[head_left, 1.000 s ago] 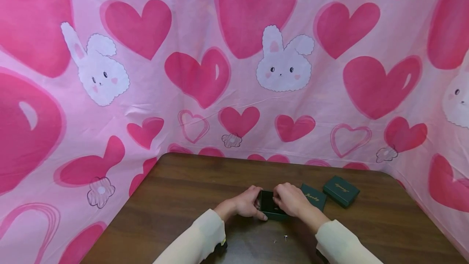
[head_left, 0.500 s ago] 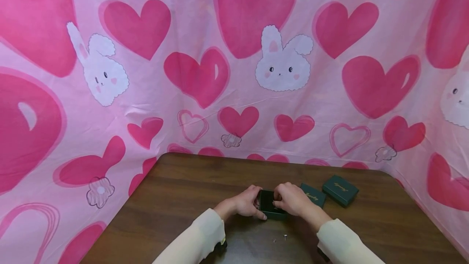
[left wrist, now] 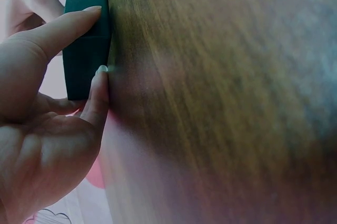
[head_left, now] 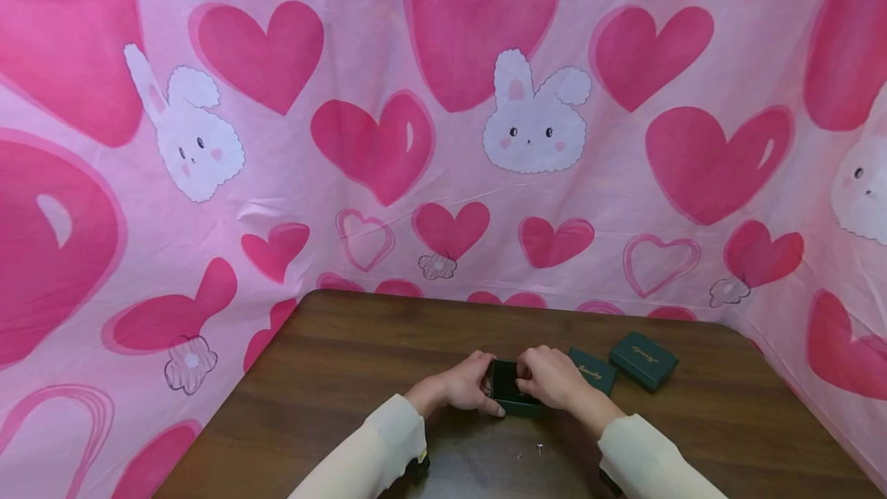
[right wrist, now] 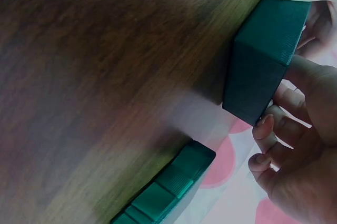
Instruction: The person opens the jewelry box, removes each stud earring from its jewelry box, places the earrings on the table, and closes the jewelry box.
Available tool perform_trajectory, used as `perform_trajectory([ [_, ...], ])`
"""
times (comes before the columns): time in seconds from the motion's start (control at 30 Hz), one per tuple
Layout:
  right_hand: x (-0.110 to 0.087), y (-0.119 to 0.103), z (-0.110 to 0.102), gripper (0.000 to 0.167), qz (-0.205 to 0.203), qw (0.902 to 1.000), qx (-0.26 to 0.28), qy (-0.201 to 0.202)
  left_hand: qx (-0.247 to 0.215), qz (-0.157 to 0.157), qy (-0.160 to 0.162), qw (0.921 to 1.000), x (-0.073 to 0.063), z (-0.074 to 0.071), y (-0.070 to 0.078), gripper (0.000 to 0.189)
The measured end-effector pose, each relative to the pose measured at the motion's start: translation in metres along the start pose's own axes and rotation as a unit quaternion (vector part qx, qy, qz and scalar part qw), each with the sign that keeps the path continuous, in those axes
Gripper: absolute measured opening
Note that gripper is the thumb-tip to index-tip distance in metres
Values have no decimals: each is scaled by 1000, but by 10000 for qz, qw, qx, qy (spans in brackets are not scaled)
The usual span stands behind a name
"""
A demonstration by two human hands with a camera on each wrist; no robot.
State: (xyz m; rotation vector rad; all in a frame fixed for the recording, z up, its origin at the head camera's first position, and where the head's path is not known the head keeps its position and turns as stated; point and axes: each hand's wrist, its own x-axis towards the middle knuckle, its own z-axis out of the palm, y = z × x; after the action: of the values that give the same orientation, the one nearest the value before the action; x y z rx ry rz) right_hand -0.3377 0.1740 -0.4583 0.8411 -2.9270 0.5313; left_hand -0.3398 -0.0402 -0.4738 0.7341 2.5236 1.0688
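A small dark green jewelry box [head_left: 523,408] stands uncovered on the table, its black interior facing up. My left hand [head_left: 464,383] grips it by the left side, the thumb [left wrist: 79,24] along the near wall and the other fingers round the far end. Over the box's right part, my right hand [head_left: 550,376] reaches in with bent thumb and forefinger; their tips are hidden by the box wall in the right wrist view. I cannot tell what they pinch. Several remaining fingers [right wrist: 266,129] of that hand curl outside the far corner.
A small silver stud [head_left: 540,449] lies on the brown wooden table [head_left: 388,337] nearer the body, a tiny clear piece [head_left: 520,455] beside it. Right of the hands are a green lid [head_left: 601,376] and a green box [head_left: 644,360], both with gold lettering.
The right fingertips shift slightly inside the box. The left hand and the box stay in place.
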Motion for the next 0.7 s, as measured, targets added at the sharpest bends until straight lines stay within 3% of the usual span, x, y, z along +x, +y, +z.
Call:
perform_trajectory([
  [0.4,0,3,-5,9,107,9981,599,-89,-36,66,-13,10000,-1,-1,0,57],
  [0.7,-2,4,-7,6,-69,9963,848,-74,-8,81,-6,10000,0,0,-1,57],
])
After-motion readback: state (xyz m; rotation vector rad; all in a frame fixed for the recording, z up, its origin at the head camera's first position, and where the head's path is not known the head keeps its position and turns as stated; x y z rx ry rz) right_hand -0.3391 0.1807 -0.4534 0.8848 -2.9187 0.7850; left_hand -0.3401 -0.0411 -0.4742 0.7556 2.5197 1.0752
